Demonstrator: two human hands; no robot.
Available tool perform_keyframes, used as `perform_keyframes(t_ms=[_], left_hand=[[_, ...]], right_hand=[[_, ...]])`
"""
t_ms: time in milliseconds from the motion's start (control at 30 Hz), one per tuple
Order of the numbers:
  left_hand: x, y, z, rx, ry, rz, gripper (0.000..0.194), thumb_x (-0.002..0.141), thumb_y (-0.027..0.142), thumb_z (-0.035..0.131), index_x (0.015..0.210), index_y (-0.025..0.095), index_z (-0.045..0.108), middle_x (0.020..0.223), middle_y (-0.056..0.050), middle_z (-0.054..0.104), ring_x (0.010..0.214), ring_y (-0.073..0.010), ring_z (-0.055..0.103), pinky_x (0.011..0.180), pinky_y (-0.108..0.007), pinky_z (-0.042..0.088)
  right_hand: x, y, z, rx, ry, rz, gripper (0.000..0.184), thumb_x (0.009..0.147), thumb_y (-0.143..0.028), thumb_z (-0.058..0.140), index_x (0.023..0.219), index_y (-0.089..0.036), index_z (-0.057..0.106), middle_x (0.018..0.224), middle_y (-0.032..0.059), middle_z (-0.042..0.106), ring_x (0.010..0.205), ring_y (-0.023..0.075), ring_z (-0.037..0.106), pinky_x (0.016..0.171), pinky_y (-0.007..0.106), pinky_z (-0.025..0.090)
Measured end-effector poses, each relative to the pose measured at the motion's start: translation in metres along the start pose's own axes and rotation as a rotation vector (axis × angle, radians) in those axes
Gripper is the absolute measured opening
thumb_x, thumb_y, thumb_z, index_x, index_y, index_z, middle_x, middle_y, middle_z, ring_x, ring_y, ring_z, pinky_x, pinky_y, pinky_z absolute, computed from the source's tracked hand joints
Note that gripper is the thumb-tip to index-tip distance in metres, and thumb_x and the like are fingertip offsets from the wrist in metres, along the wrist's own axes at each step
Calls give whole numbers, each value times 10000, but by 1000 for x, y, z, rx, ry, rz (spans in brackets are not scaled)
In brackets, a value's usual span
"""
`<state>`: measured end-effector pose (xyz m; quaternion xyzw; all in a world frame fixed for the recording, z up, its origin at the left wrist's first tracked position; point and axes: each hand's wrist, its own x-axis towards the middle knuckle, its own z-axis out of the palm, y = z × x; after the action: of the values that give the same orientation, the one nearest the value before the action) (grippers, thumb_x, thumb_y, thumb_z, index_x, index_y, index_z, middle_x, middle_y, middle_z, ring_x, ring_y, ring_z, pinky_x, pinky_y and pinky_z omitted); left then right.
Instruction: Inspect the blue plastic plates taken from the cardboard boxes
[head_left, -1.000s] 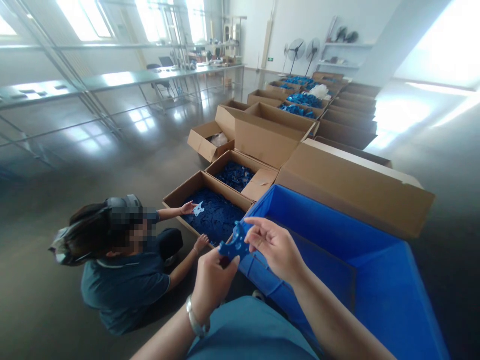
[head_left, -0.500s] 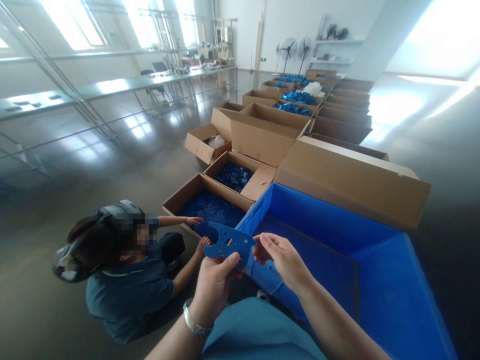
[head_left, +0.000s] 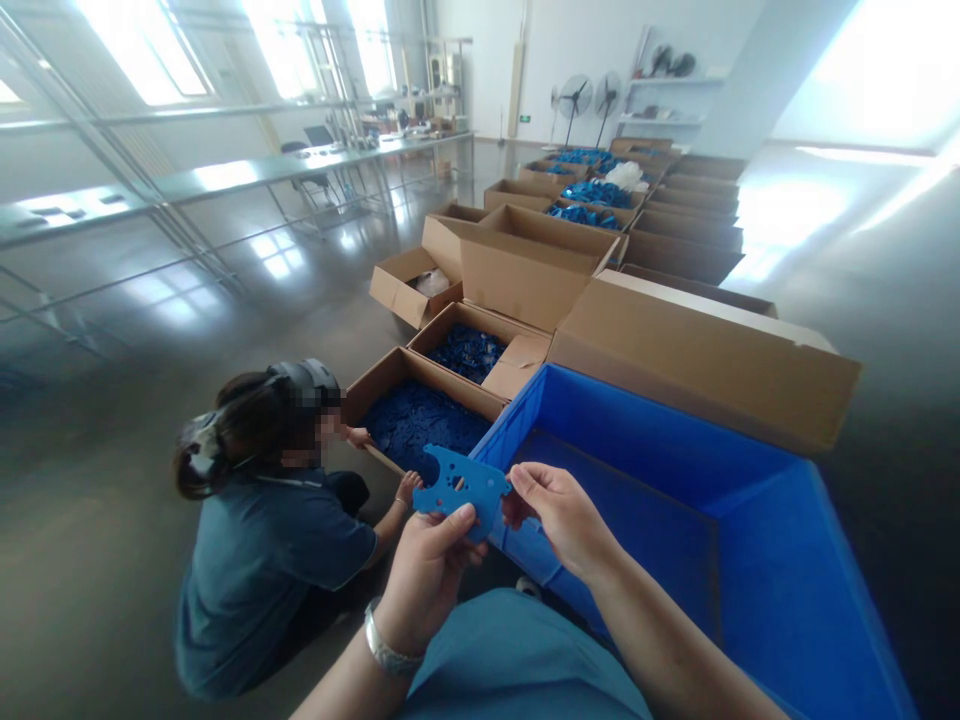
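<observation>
Left hand (head_left: 433, 560) clamped on blue plate (head_left: 476, 482), thumb on top, fingers under; low grip probably leaves the holes clear. Right hand (head_left: 555, 512) at plate's right edge, fingertips bunched; can't tell if gripping, maybe steadying. Plate's up in front of the body, left of blue bin (head_left: 761, 440). Open carton (head_left: 384, 384) with blue pieces beside bin, likely for reach. Co-worker (head_left: 259, 560) squats left.

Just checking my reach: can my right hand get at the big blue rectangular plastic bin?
Likely yes: your right hand is near the open bin, nothing visible between, though it's at the edge of the flat blue notched plate your left hand holds.
</observation>
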<state>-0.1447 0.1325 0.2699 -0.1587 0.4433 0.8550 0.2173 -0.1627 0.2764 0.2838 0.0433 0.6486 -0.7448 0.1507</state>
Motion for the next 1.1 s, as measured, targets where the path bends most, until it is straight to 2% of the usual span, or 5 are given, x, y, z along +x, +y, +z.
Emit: perform_keyframes(t_ms=[233, 500, 700, 833, 1100], left_hand=[[-2, 1, 3, 54, 51, 49, 246, 606, 267, 692, 720, 94, 560, 591, -16, 587, 451, -78, 509, 427, -148, 405], [0, 2, 0, 65, 132, 103, 278, 614, 284, 679, 776, 97, 553, 668, -44, 607, 565, -116, 540, 497, -192, 447], [1, 7, -15, 137, 154, 127, 273, 631, 289, 665, 792, 95, 561, 663, -36, 603, 588, -106, 543, 548, -185, 437], [-1, 1, -32, 230, 155, 98, 271, 598, 280, 695, 754, 96, 572, 630, -17, 592, 563, -86, 523, 572, -182, 417], [-7, -10, -62, 283, 193, 3, 231, 590, 273, 696, 618, 100, 545, 537, -12, 565, 492, -79, 485, 500, -179, 369]], right_hand=[[0, -2, -3, -37, -34, -23, 342, 726, -444, 521, 608, -124, 513, 537, 6, 525, 508, 90, 477, 509, 226, 370], [2, 1, -7, -42, 14, 17, 299, 721, -401, 517, 597, -131, 494, 515, -5, 507, 496, 92, 460, 530, 244, 360], [4, 11, -18, -121, 14, 43, 277, 712, -388, 508, 600, -136, 492, 508, -4, 505, 498, 98, 450, 551, 259, 346], [5, 19, -21, -199, 17, 84, 281, 694, -402, 507, 595, -141, 478, 493, -4, 503, 489, 96, 437, 562, 264, 333], [11, 38, 1, -52, 47, 167, 355, 654, -489, 519, 581, -158, 417, 441, -32, 461, 435, 75, 394, 518, 239, 296]])
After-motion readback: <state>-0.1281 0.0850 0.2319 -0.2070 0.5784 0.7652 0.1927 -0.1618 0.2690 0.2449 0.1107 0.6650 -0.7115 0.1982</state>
